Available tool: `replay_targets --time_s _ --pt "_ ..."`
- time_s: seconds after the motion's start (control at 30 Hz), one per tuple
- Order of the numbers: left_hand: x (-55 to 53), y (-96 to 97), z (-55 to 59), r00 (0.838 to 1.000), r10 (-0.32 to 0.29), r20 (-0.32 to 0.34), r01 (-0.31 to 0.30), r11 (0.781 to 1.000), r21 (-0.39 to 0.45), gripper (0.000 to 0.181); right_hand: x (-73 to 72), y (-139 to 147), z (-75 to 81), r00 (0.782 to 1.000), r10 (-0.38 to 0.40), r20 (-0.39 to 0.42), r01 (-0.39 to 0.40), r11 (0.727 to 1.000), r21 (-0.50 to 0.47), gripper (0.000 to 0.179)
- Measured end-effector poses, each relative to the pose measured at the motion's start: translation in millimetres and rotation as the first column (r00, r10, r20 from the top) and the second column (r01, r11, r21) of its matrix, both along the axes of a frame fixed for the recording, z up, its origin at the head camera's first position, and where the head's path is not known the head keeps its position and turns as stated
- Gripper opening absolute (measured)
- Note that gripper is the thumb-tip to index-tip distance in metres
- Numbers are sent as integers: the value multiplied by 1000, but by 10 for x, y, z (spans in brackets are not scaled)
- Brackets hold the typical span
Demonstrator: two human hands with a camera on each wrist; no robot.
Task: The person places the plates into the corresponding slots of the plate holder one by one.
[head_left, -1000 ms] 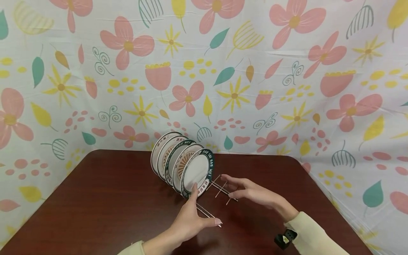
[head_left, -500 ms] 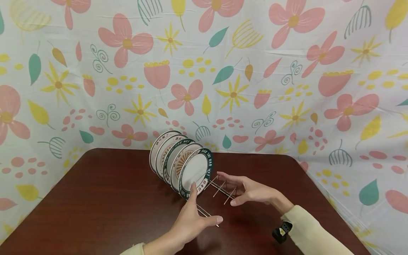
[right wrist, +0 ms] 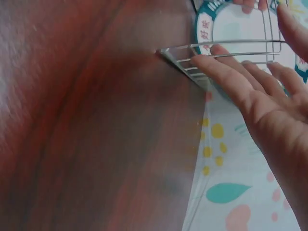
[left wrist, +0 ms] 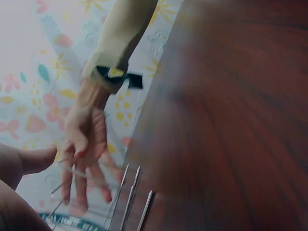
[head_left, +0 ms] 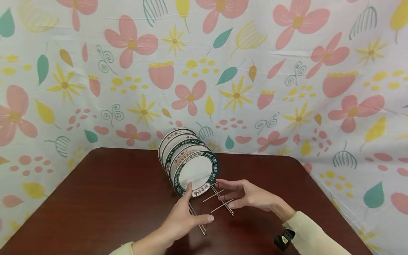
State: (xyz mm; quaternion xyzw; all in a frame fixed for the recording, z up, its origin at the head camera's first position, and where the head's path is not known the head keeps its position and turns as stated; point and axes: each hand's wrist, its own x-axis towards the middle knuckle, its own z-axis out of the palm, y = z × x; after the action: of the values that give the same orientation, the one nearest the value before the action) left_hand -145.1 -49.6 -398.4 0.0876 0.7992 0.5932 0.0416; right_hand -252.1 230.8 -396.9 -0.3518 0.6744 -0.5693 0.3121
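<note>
Several round plates (head_left: 196, 173) stand on edge, tilted, in a thin metal wire dish rack (head_left: 230, 210). White centres and lettered rims show, some dark green. My left hand (head_left: 178, 221) is at the rack's left side, index finger overlapping the front plate's lower rim and thumb stretched over the left rods. On the other side my right hand (head_left: 251, 194) rests fingertips against the rack's upright wires. The right wrist view shows its fingers extended along the wire frame (right wrist: 183, 69). In the left wrist view the rack's rods (left wrist: 130, 197) run between both hands.
A dark brown wooden table (head_left: 95, 198) lies under the rack. Behind it hangs a white cloth (head_left: 242, 106) printed with flowers and leaves. A black band with a small device (head_left: 284, 239) sits on the right wrist.
The rack with its plates has turned, so the plates now face me more directly. Its near end has swung left, and my left hand has shifted slightly left with it.
</note>
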Motion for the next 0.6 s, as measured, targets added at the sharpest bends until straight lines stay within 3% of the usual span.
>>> replay_targets --time_s 0.27,0.6 --pt "-117 -335 -10 988 -151 -42 151 989 -5 116 156 -191 -61 997 -59 54 62 997 -47 85" --pt "-261 -598 -34 952 -300 -55 303 952 49 108 276 -349 -98 994 -54 95 63 993 -95 89"
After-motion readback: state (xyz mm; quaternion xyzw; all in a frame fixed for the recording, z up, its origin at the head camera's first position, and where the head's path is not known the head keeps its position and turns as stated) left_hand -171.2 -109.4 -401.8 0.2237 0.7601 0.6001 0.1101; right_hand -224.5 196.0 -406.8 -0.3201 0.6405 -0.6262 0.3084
